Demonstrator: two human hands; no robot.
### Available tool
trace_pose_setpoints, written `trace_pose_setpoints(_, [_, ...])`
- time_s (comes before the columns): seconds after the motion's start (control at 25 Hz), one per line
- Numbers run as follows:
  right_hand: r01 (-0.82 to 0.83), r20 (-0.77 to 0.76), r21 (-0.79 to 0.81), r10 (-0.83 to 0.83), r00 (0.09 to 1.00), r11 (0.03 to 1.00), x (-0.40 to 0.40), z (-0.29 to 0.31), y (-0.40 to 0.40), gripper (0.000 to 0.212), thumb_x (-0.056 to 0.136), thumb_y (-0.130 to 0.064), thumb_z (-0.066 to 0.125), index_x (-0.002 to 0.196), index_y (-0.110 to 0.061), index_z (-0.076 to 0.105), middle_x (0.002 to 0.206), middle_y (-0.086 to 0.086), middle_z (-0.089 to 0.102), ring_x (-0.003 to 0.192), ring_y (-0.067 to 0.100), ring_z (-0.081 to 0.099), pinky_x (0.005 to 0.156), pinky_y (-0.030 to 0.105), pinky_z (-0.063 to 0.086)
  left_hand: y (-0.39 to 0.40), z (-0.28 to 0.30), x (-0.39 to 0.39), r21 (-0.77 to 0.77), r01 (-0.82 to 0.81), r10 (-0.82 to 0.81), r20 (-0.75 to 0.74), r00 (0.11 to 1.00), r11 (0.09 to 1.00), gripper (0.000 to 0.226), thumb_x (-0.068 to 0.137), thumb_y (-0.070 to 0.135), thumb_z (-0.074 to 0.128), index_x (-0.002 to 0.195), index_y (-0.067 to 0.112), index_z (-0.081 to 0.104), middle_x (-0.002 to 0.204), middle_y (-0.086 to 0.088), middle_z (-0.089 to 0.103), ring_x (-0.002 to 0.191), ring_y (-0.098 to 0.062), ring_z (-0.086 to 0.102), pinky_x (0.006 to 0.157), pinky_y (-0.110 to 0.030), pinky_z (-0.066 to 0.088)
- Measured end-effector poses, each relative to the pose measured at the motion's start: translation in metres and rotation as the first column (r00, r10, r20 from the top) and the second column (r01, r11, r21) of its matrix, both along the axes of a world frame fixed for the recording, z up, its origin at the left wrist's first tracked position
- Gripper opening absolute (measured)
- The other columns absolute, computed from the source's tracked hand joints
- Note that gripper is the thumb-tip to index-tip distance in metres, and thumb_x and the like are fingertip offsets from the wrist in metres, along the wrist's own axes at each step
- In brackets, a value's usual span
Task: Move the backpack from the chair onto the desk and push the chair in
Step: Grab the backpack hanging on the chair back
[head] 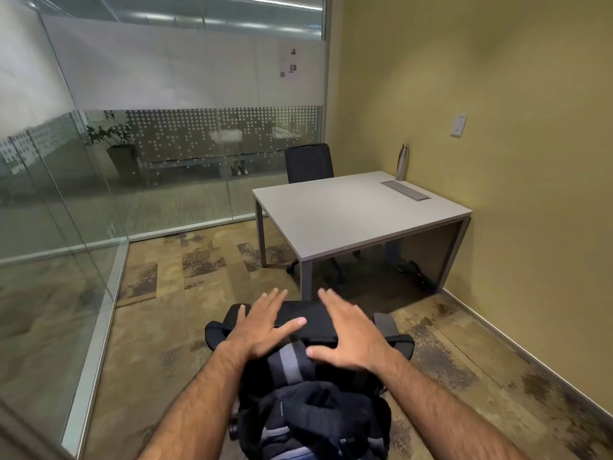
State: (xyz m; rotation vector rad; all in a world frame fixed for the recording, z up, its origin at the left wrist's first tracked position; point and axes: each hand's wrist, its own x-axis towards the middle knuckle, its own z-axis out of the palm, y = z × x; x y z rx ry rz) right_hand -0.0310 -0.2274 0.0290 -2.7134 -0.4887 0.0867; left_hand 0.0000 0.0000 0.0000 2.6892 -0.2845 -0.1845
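Observation:
A black backpack [311,410] with grey stripes rests on the seat of a black office chair [308,318] at the bottom centre. The chair's backrest top faces the grey desk [351,210], which stands a short way beyond it by the yellow wall. My left hand [265,325] and my right hand [351,336] are both spread flat with fingers apart over the top of the backrest, just above the backpack. Neither hand grips anything.
A second black chair [310,162] stands behind the desk's far side. A steel bottle [402,162] and a grey cable tray [405,190] are on the desk near the wall. Glass partitions [99,180] close the left side. Carpet lies between chair and desk.

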Motion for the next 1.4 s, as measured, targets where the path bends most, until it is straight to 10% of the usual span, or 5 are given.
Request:
trace_pose_setpoints(0.24, [-0.254,-0.177,-0.278,0.211,0.961,0.926,0.003,-0.012,0.005,0.093,0.066,-0.035,0.065,0.153,-0.031,0.031,0.146,0.002,0.057,0.127,0.028,0.058,0.105,0.041,0.046,0.002,-0.003,0.018,-0.066,0.173,-0.184,-0.252,0.950,0.983,0.060,0.081,0.086,0.035,0.115,0.046,0.066,0.130,0.008,0.067,0.121,-0.013,0.058,0.109,-0.045,0.043])
trace_pose_setpoints(0.36, [-0.252,-0.119,-0.302,0.226,0.967,0.919,0.003,-0.020,0.007,0.081,0.066,-0.033,0.063,0.144,-0.029,0.039,0.127,0.002,0.067,0.113,0.029,0.064,0.095,0.045,0.051,-0.001,0.000,0.028,-0.059,0.210,-0.218,-0.302,0.928,0.976,0.042,0.077,0.082,0.043,0.076,0.044,0.060,0.093,0.008,0.066,0.092,-0.013,0.060,0.085,-0.037,0.047])
trace_pose_setpoints(0.68, [-0.191,-0.206,-0.319,0.128,0.970,0.928,0.001,-0.023,0.004,0.094,0.066,-0.024,0.062,0.154,-0.029,0.028,0.153,-0.001,0.049,0.140,0.022,0.046,0.120,0.058,0.024,0.014,0.007,0.055,0.244,0.303,-0.231,-0.281,0.931,0.921,0.055,0.093,0.078,0.029,0.066,0.035,0.049,0.079,0.013,0.051,0.107,-0.020,0.039,0.105,-0.048,0.030])
trace_pose_setpoints(1.16, [-0.108,-0.228,-0.250,0.050,0.972,0.962,-0.005,-0.019,0.007,0.100,0.061,-0.020,0.057,0.155,-0.037,0.025,0.158,-0.009,0.044,0.143,0.021,0.043,0.121,0.064,0.014,0.064,0.014,0.057,0.373,0.241,-0.306,0.127,0.943,0.896,0.098,0.066,0.098,-0.005,0.059,0.019,0.052,0.056,0.004,0.049,0.056,-0.017,0.045,0.075,-0.040,0.050])
trace_pose_setpoints(1.4, [-0.104,-0.207,-0.251,0.051,0.977,0.962,-0.007,-0.021,0.007,0.099,0.061,-0.022,0.055,0.154,-0.040,0.026,0.157,-0.011,0.046,0.142,0.020,0.044,0.121,0.064,0.016,0.071,0.019,0.048,0.407,0.156,-0.250,0.188,0.950,0.900,0.101,0.063,0.100,-0.005,0.059,0.015,0.049,0.056,0.002,0.049,0.054,-0.018,0.047,0.053,-0.033,0.035])
